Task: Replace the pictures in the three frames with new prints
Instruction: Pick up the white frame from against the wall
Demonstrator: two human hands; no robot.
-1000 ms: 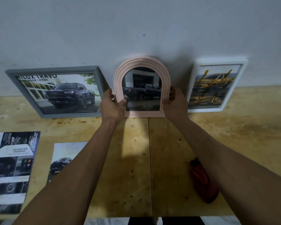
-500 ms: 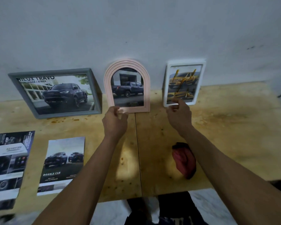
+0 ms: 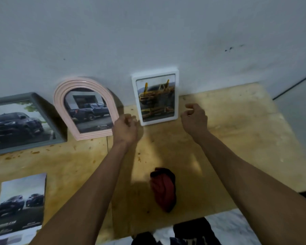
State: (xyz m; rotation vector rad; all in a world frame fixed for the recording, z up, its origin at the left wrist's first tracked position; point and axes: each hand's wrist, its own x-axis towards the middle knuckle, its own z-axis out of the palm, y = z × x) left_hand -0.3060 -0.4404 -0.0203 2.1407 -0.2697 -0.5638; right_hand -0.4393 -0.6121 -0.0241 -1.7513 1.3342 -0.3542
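Note:
Three frames lean against the wall at the back of the wooden table (image 3: 228,138). A grey frame (image 3: 48,114) at far left holds a dark truck picture. The pink arched frame (image 3: 60,103) in the middle shows a blue pickup. The white frame (image 3: 176,96) on the right holds a yellow vehicle picture. My left hand (image 3: 125,129) hovers between the pink and white frames, fingers curled, holding nothing. My right hand (image 3: 194,119) is just right of the white frame, fingers loosely curled and empty. A loose car print (image 3: 19,202) lies at the front left.
A crumpled red cloth (image 3: 163,188) lies on the table between my forearms, near the front edge. The plain wall (image 3: 148,32) rises directly behind the frames. Pale floor (image 3: 233,227) shows below the table's front edge.
Both hands have let go of the pink arched frame and moved right, now flanking the white frame. The view has swung to the right as well.

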